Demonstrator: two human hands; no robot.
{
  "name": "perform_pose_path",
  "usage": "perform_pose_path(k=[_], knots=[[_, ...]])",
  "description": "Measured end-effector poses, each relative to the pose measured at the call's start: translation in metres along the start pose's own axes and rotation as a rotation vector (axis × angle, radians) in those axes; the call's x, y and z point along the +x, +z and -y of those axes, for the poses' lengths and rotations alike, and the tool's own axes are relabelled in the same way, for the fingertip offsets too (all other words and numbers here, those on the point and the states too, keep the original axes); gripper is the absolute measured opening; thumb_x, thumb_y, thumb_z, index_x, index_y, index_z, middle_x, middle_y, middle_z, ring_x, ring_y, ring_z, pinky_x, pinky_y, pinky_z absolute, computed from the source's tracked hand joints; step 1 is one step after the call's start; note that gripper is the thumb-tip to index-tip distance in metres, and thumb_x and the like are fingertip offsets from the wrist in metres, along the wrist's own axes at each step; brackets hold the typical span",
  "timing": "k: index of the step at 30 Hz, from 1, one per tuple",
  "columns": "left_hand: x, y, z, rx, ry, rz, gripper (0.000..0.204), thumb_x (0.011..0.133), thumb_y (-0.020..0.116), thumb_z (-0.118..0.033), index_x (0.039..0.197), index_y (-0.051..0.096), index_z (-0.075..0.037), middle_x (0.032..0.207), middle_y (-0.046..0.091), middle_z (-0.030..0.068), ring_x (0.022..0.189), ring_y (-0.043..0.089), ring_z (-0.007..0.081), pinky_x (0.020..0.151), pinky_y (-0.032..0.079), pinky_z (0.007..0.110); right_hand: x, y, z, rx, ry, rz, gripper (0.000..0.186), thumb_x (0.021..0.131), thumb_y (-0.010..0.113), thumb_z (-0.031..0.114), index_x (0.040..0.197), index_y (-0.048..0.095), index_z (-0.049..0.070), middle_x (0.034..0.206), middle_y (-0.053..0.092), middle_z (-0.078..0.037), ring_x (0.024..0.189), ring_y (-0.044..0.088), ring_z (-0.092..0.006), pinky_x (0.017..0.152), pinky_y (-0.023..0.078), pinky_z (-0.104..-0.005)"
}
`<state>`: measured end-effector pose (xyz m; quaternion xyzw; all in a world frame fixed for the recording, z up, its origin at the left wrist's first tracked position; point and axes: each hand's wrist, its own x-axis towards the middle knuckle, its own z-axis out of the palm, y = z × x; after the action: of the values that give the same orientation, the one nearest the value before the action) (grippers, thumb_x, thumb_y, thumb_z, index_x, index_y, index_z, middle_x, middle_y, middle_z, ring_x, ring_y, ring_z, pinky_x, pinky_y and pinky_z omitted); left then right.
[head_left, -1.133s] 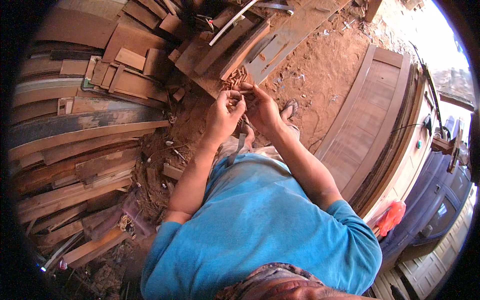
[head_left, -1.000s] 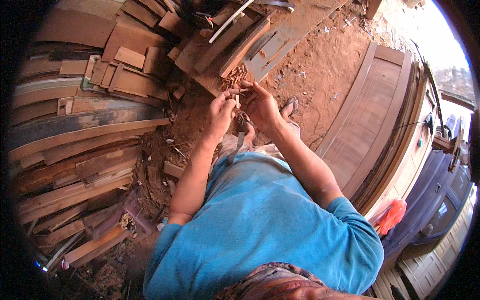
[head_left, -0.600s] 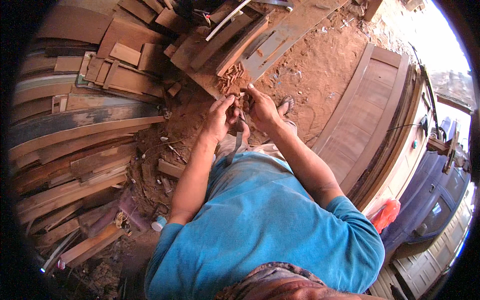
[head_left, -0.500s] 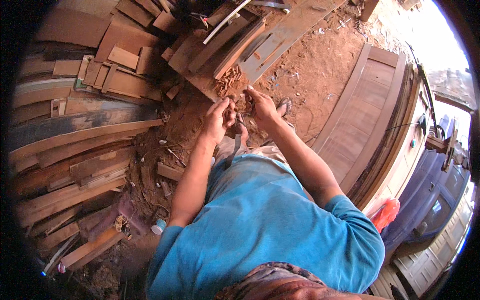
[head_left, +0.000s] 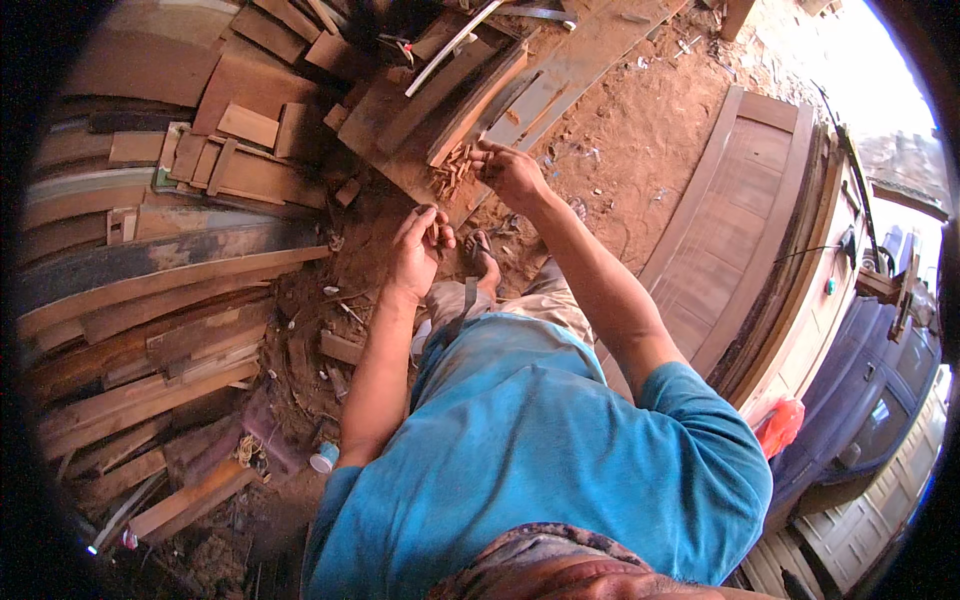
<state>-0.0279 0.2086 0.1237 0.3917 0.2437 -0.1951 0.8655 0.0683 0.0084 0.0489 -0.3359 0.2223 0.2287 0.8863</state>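
Observation:
At the near end of the workbench (head_left: 400, 170) lies a pile of small wooden pieces (head_left: 450, 178), short and reddish brown. My right hand (head_left: 512, 178) reaches over the pile's right side. Its index finger is stretched out and the fingertips are at the pieces, with no piece clearly between them. Nearer to me and further left, my left hand (head_left: 418, 248) is raised with its fingers curled. A small wooden piece (head_left: 434, 232) shows in its grip, partly covered by the fingers.
Stacked boards (head_left: 170, 270) fill the left side. A panelled wooden door (head_left: 715, 230) lies to the right, beside a row of upright doors and a red plastic bag (head_left: 778, 425). Loose offcuts and a small cup (head_left: 324, 457) lie on the dirt floor (head_left: 620, 130).
My right hand has moved forward from beside the left hand to the pile. My left hand has lowered slightly toward me, and the wooden piece in it now shows.

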Motion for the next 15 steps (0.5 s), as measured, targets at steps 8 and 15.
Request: perform_pose_path(k=[8,15], knots=[[0.018,0.1,0.0,0.497,-0.057,0.12,0.022,0.1,0.063,-0.031,0.102,0.065,-0.009,0.086,0.06,-0.0034,0.071,0.052,0.0065,0.06,0.043,0.025,-0.135,0.01,0.068,-0.22,-0.131,-0.076,0.034,0.095,0.068,0.008,0.127,0.062,-0.001,0.112,0.07,-0.011,0.102,0.069,-0.0206,0.091,0.057,-0.0342],[0.037,0.182,0.036,0.881,-0.005,0.538,0.032,0.098,0.069,-0.029,0.111,0.066,0.0,0.099,0.069,0.0023,0.087,0.061,0.008,0.077,0.049,0.024,-0.196,-0.037,0.113,-0.212,-0.434,-0.127,0.035,0.093,0.074,0.016,0.121,0.064,-0.003,0.097,0.072,-0.01,0.077,0.07,-0.0165,0.067,0.06,-0.0319]])
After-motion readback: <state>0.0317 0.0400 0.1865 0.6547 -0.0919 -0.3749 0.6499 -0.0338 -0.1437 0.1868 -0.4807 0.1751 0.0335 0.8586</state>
